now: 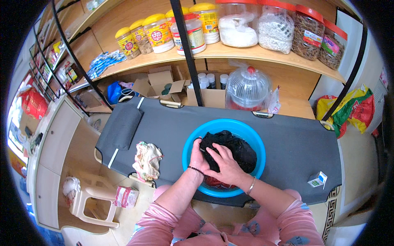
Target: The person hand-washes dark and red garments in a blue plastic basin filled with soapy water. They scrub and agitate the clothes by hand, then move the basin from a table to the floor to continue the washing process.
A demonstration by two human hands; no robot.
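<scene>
A round blue plastic basin (261,144) stands on a dark grey folding cot (295,147) in front of me. Wet-looking black cloth (243,150) fills much of it, and dark red cloth (217,183) shows at the near side. My left hand (198,158), with a beaded bracelet at the wrist, grips a bunched part of the black cloth at the basin's left. Over that same bunch lies my right hand (226,166), fingers spread and touching the cloth; a metal bangle circles its wrist. The fingertips of my left hand are partly hidden by the fabric.
Left of the basin lies a crumpled cream cloth (147,161), near the cot's pillow (127,127). A small carton (317,179) sits at the cot's right end. Behind stands a wooden shelf (221,53) with several jars. A plastic stool (92,200) is on the floor at left.
</scene>
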